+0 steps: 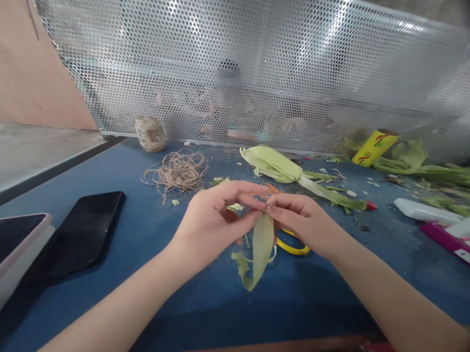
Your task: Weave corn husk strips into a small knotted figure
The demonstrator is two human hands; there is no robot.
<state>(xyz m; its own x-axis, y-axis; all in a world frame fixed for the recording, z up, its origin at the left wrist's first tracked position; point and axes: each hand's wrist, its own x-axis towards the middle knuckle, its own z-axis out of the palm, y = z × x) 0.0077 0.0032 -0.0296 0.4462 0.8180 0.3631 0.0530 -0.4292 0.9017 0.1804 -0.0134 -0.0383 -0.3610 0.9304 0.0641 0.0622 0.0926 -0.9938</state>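
My left hand point(217, 219) and my right hand point(300, 217) meet above the middle of the blue table. Thumbs and fingers of both pinch the upper end of a pale green corn husk strip point(263, 245). The strip hangs down between them, and its lower end curls to the left. Partly hidden below my right hand are scissors with a yellow handle loop point(296, 247). Just beyond the hands lies a bundle of corn husk point(276, 166), bound at its narrow end, its tail pointing right.
Tangled brown twine point(177, 172) and a ball of string point(150, 133) sit back left, phones point(84, 231) at the left. On the right are a yellow roll point(375, 147), loose husks point(435, 168), and a purple-and-white tool point(455, 243). A perforated metal screen point(268, 64) borders the back.
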